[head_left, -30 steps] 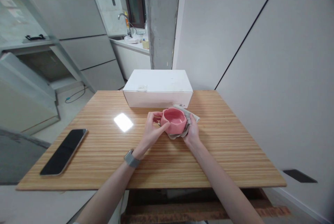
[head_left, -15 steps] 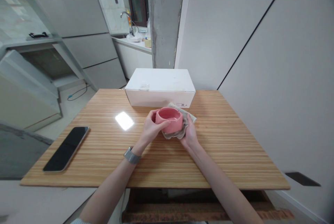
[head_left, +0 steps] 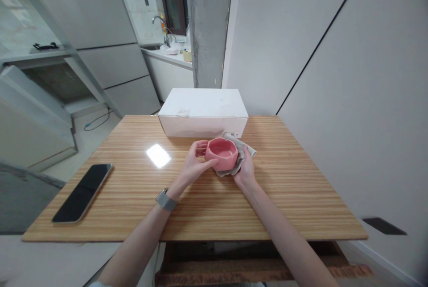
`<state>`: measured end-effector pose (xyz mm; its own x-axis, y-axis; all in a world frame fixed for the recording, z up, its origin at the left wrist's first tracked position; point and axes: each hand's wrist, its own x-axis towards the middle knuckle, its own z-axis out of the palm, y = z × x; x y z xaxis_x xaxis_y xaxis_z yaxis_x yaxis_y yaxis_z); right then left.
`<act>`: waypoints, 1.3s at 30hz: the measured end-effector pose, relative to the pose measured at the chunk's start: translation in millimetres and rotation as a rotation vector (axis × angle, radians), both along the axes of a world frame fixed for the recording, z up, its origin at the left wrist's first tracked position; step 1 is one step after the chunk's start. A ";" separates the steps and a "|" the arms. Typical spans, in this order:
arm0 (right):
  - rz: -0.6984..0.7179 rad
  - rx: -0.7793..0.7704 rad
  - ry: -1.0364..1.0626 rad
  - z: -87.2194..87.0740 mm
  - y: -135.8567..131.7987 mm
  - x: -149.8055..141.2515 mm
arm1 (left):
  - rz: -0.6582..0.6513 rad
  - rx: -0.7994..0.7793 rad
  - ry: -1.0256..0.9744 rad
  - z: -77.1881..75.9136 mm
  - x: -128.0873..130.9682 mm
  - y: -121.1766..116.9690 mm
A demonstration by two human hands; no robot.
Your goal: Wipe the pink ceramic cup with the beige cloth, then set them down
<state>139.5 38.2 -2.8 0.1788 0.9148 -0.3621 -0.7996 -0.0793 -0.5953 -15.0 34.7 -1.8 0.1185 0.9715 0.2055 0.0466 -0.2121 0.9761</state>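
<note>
A small, thick-walled pink bowl (head_left: 223, 155) with a faceted outside and dips in its rim is held above the table, its opening facing up and towards me. My left hand (head_left: 195, 162) grips its left side, thumb at the front and fingers round the far left. A crumpled grey-beige cloth (head_left: 241, 149) wraps the bowl's right side and underside. My right hand (head_left: 246, 169) clasps that cloth and presses it against the bowl; some of its fingers are hidden behind the cloth. Nothing shows inside the bowl.
A white box (head_left: 203, 115) stands at the back of the wood-grain table (head_left: 294, 197), just behind the bowl. A black-screened phone (head_left: 83, 193) lies at the left front. Below the front edge is an open drawer (head_left: 217, 271). A white wall panel (head_left: 351, 99) rises on the right.
The bowl turned, its rim dips shifting out of sight and back, while my fingers on the left changed hold slightly. The cloth stayed against its right side.
</note>
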 end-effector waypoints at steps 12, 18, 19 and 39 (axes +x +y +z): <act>0.302 0.114 0.072 2.7 -4.7 -6.0 | -0.072 0.028 0.010 5.6 -4.4 1.0; 0.233 0.195 0.097 2.5 -11.7 -20.0 | 0.225 0.058 -0.020 -8.5 3.7 3.4; 0.223 0.186 0.100 2.6 -11.7 -20.1 | 0.210 0.046 -0.020 -8.6 3.6 3.0; 0.335 0.065 0.094 2.6 -2.9 1.2 | -0.196 0.047 -0.045 12.6 -14.3 -0.5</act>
<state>140.7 35.3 -0.3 -0.1667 0.9387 -0.3016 -0.7868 -0.3111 -0.5331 -29.2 34.2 10.9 0.2944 0.9199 0.2593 -0.0439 -0.2580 0.9652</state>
